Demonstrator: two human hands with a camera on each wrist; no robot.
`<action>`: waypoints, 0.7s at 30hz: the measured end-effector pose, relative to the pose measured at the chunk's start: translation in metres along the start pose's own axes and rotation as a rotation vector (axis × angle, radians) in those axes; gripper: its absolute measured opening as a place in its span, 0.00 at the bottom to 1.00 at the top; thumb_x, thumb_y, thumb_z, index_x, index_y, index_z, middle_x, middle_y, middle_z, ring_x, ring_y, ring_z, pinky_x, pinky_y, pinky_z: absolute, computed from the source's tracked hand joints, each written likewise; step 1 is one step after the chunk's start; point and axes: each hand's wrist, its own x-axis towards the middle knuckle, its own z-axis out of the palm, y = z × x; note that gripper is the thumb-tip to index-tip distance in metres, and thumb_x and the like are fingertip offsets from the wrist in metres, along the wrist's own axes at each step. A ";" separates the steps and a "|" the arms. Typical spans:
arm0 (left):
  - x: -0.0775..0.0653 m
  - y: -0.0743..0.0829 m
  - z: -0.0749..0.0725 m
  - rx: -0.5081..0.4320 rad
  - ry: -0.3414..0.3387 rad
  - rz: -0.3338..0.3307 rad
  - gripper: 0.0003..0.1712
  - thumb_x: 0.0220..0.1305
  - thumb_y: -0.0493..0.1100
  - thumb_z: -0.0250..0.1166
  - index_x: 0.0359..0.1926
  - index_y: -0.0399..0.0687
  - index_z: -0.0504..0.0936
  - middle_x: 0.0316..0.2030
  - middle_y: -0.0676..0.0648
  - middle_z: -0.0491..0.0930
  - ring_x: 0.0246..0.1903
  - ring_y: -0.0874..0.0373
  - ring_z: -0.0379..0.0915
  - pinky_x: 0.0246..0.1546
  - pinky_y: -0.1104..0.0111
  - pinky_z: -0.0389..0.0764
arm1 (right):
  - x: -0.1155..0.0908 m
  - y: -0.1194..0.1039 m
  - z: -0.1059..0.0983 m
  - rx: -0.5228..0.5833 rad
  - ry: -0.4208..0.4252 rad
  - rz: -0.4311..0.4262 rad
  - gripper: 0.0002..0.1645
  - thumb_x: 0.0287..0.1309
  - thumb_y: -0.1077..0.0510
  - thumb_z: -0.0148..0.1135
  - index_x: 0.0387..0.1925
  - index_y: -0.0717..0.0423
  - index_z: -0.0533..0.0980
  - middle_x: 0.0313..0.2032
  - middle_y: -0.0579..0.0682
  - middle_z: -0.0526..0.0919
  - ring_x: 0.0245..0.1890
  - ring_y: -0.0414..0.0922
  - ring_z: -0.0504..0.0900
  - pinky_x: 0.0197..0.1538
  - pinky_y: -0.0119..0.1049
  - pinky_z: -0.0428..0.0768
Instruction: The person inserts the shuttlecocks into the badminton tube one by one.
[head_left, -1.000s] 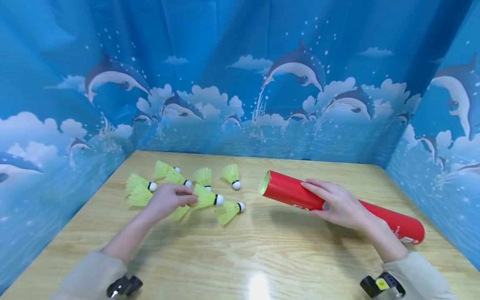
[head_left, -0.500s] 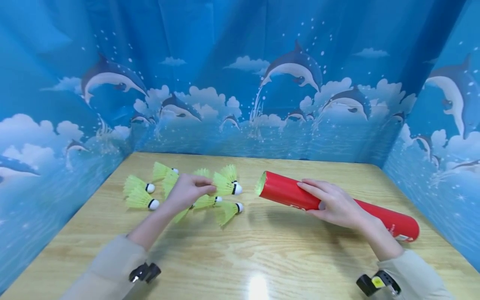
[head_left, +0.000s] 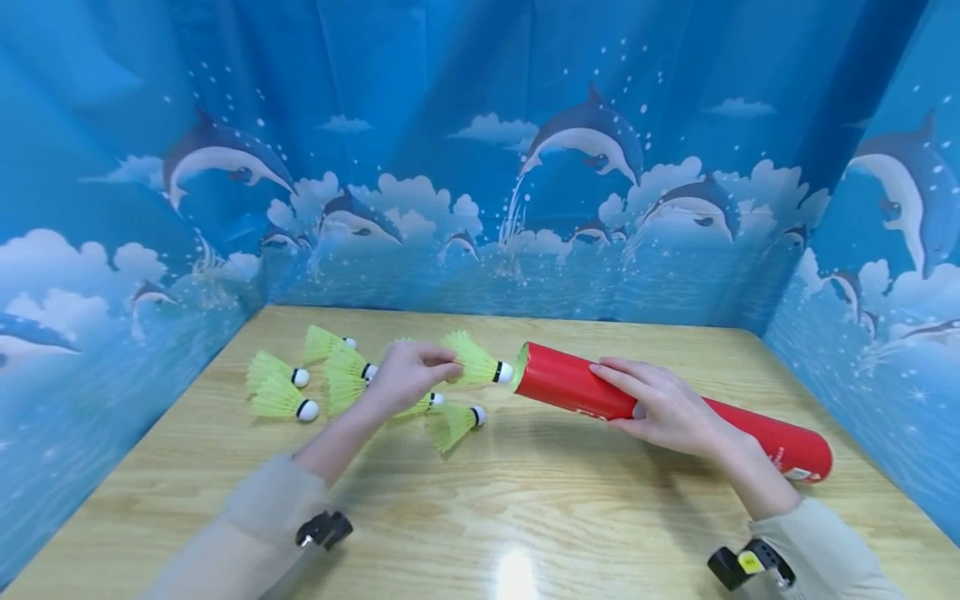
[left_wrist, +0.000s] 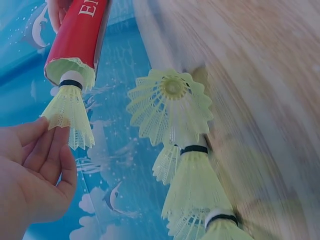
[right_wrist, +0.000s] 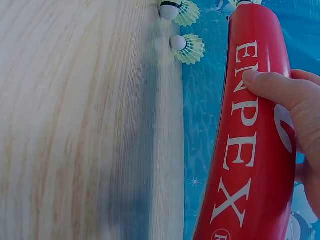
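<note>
My left hand [head_left: 408, 375] pinches a yellow shuttlecock [head_left: 477, 363] by the rim of its skirt. The white cork of that shuttlecock points at the mouth of a red tube [head_left: 573, 383]; in the left wrist view the cork [left_wrist: 71, 77] is right at the opening. My right hand [head_left: 671, 408] grips the tube around its middle, thumb on the near side, and the mouth end is tilted up off the table. White letters run along the tube [right_wrist: 245, 120] in the right wrist view. A pale green lining shows inside the mouth; what lies deeper is hidden.
Several loose yellow shuttlecocks lie on the wooden table [head_left: 480, 517] at the left, among them one shuttlecock [head_left: 453, 423] near the middle and another shuttlecock [head_left: 281, 398] farther left. A blue dolphin-print curtain [head_left: 450, 167] stands behind and beside the table.
My left hand has lifted the shuttlecock from the group and carried it right, up to the tube's mouth. The right hand and tube have stayed nearly still.
</note>
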 end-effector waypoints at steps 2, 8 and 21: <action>0.002 0.002 0.003 0.006 -0.001 0.008 0.14 0.57 0.43 0.66 0.44 0.42 0.84 0.39 0.46 0.83 0.40 0.54 0.80 0.41 0.64 0.79 | 0.001 0.000 0.000 -0.002 0.005 -0.013 0.55 0.28 0.58 0.81 0.63 0.50 0.66 0.56 0.55 0.72 0.50 0.53 0.73 0.41 0.49 0.79; 0.007 0.008 0.013 -0.005 -0.021 0.029 0.15 0.56 0.42 0.67 0.45 0.43 0.84 0.38 0.47 0.84 0.40 0.56 0.80 0.41 0.64 0.79 | 0.002 0.000 0.001 -0.003 0.015 -0.033 0.55 0.27 0.57 0.81 0.63 0.51 0.66 0.56 0.55 0.72 0.50 0.52 0.73 0.41 0.48 0.79; 0.012 0.014 0.028 -0.011 -0.064 0.054 0.13 0.59 0.42 0.65 0.45 0.45 0.84 0.41 0.47 0.83 0.40 0.56 0.79 0.38 0.66 0.80 | 0.002 0.001 0.003 -0.006 0.027 -0.049 0.54 0.28 0.56 0.81 0.63 0.51 0.66 0.55 0.55 0.72 0.50 0.52 0.73 0.41 0.48 0.79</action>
